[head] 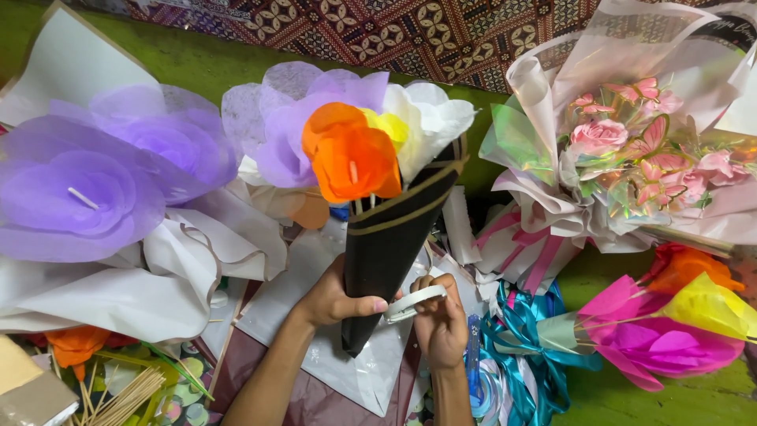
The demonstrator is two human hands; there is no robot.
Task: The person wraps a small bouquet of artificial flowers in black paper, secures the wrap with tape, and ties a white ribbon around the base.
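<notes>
Handmade-bouquet craft workspace: paper flowers [95, 185], wrapped bouquet [631, 150], ribbons [520, 347], wooden sticks [126, 398] spread over green floor [670, 398].

Tape roll [415, 302] rt of cone [392, 244]

Green floor mat [197, 59], patterned batik cloth [378, 31] along the top edge

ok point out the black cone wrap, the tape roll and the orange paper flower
black cone wrap [386, 244], head view, middle of the cone
tape roll [415, 301], head view, white outer rim
orange paper flower [351, 158], head view, front petal
</notes>
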